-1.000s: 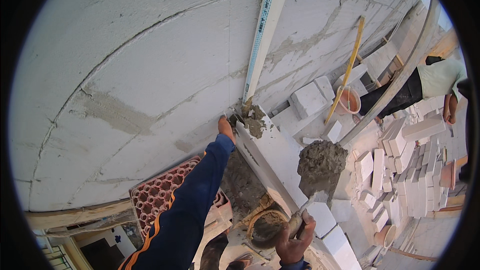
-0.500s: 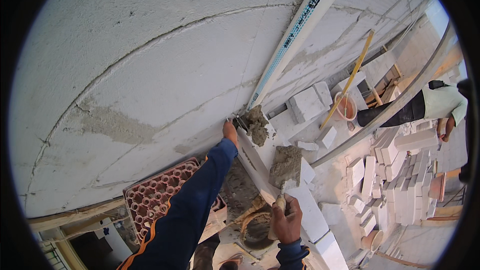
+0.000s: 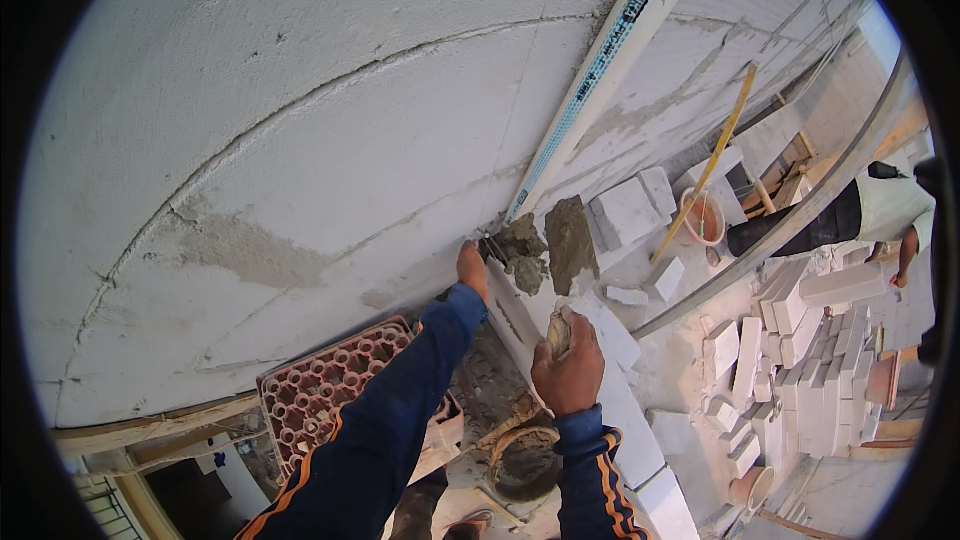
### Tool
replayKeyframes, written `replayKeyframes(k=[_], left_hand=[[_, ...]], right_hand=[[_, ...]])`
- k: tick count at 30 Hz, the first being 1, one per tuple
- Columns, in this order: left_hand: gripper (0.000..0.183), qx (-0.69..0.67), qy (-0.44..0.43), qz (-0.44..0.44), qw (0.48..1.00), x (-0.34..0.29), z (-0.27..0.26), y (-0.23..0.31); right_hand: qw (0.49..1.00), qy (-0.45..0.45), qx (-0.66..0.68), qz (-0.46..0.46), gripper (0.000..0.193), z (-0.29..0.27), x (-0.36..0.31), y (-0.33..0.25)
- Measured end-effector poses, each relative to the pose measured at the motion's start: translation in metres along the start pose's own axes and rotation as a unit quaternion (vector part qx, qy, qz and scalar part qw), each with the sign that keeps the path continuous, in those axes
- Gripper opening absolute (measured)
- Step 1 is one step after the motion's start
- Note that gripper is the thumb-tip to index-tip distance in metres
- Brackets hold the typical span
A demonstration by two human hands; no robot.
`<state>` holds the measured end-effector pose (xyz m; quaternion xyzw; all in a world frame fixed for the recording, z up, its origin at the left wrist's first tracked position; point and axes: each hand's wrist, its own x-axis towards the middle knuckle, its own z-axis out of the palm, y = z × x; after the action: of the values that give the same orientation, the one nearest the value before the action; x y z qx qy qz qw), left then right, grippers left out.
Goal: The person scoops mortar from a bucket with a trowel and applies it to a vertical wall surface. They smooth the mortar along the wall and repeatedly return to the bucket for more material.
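My right hand (image 3: 568,365) grips the handle of a trowel (image 3: 572,248), whose blade is coated in grey mortar. The blade lies over the top of a low white block wall (image 3: 625,430), beside a lump of wet mortar (image 3: 524,252). On the left of that lump, my left hand (image 3: 473,272) is closed against the large white wall (image 3: 380,160). A small dark metal piece shows at its fingertips, too small to name. A white pipe with blue markings (image 3: 600,80) runs down the large wall and ends just behind the mortar.
Below my left arm stands a reddish crate (image 3: 340,385); a mortar bucket (image 3: 527,465) sits near my feet. Loose white blocks (image 3: 620,212), a pink bucket (image 3: 704,218) and a yellow strip (image 3: 728,135) lie farther off. Beyond a long curved bar (image 3: 800,210), another person (image 3: 890,210) bends by stacked blocks (image 3: 825,360).
My right hand has pushed the trowel forward, bringing its blade up beside the mortar lump at the pipe's foot. My left hand stays by the wall. The whole view has shifted slightly.
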<state>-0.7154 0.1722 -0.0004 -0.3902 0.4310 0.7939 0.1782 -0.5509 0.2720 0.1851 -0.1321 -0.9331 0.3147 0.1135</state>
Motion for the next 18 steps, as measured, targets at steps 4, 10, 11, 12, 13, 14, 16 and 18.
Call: replayKeyframes(k=[4,10,11,12,13,14,16,18], left_hand=[[0.055,0.019,-0.005,0.027,0.999,0.005,-0.001,-0.009],[0.062,0.063,-0.026,0.134,0.989,0.054,-0.012,-0.040],[0.064,0.073,-0.016,0.185,0.980,0.063,-0.012,-0.046],[0.063,0.122,0.000,0.176,0.977,0.069,-0.015,-0.050],[0.064,0.171,0.016,0.168,0.971,0.074,-0.017,-0.053],[0.064,0.218,0.032,0.158,0.962,0.074,-0.017,-0.055],[0.067,0.230,0.058,0.168,0.957,0.067,-0.016,-0.054],[0.068,0.206,0.076,0.164,0.962,0.048,-0.012,-0.048]], right_hand=[[0.995,-0.080,-0.063,0.002,0.045,-0.003,0.016,0.008],[0.996,-0.064,-0.062,0.002,0.049,-0.003,-0.018,0.025],[0.998,-0.037,-0.058,-0.014,0.049,-0.002,-0.021,0.027],[0.998,-0.041,-0.045,-0.004,0.049,-0.002,-0.024,0.028],[0.999,-0.034,-0.027,-0.013,0.048,0.000,-0.025,0.029],[1.000,-0.011,-0.011,-0.023,0.048,0.001,-0.026,0.029],[0.999,-0.038,-0.028,0.002,0.047,0.004,-0.028,0.027],[0.998,-0.049,-0.041,0.012,0.047,0.006,-0.031,0.026]])
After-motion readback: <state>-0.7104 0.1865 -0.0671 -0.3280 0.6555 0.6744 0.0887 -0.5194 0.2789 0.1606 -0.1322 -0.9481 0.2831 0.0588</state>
